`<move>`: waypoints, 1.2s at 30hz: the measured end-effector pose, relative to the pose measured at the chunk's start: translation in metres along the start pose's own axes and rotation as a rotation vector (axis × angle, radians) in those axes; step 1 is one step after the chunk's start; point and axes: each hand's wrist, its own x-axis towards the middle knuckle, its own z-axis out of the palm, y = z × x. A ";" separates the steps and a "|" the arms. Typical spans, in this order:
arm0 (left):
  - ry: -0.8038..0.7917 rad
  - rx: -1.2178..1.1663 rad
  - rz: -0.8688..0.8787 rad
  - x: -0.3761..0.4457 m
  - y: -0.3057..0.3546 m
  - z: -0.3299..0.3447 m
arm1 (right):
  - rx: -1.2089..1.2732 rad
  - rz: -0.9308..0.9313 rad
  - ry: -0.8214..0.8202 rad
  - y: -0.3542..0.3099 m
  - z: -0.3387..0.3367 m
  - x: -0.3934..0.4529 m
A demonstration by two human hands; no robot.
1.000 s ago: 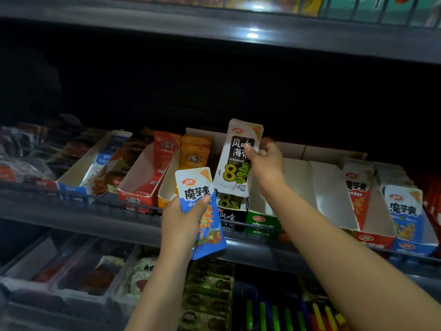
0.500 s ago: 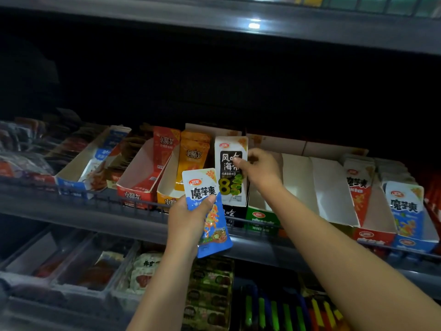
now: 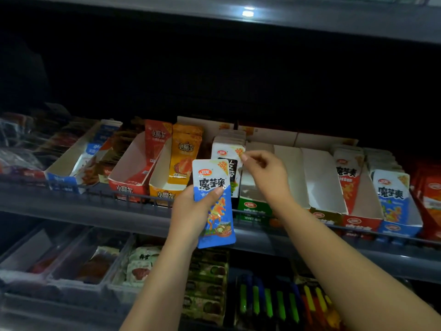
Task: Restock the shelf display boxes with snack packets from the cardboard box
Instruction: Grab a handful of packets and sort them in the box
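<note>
Two hands: left grip (image 3: 191, 211) clasps one blue packet (image 3: 216, 206), right grip (image 3: 265, 173) pinches one white packet (image 3: 226, 154)

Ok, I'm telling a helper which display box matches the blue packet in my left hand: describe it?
On the middle shelf, follow the box row rightward. The blue-fronted display box stands right of the red-fronted display box, holding blue-and-white packets like yours.

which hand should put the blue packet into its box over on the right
Right, I'd guess. The right hand is nearer the blue display box, but the left hand holds the blue packet, so it needs handing over.
</note>
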 end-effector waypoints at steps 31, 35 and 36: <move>-0.371 0.364 0.177 -0.068 -0.032 0.197 | 0.050 0.036 0.442 0.050 -0.289 -0.023; -0.382 0.373 0.178 -0.065 -0.037 0.198 | 0.006 0.058 0.427 0.070 -0.289 -0.003; -0.380 0.373 0.172 -0.065 -0.038 0.197 | 0.003 0.075 0.422 0.077 -0.287 0.001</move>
